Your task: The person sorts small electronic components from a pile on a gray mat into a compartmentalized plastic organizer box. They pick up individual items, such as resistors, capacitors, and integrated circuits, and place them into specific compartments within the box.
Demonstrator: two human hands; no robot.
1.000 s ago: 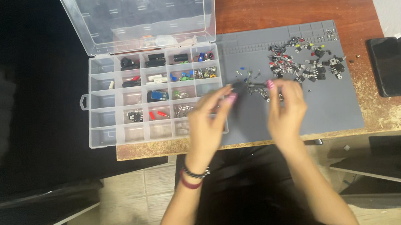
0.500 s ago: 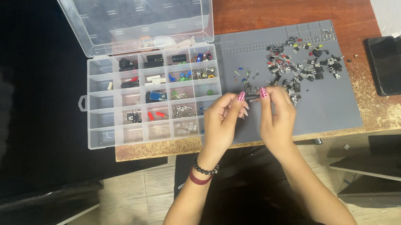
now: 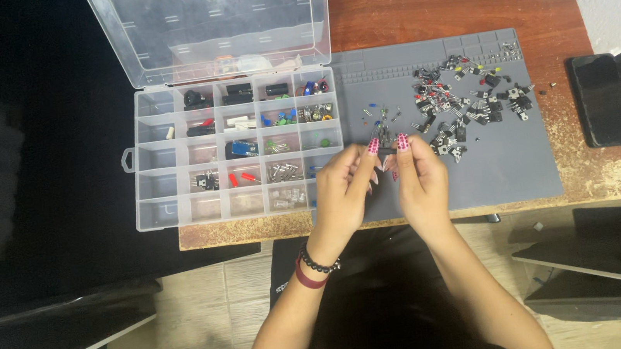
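Two hands' fingers (image 3: 374, 146) pinch one small dark component (image 3: 386, 142) between them.

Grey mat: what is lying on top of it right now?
On the grey mat: a pile of small dark components and scattered tiny parts. Both hands, left hand and right hand, cover part of it.

Dark rectangular phone screen (image 3: 603, 98) at table's right edge, unlit, face up
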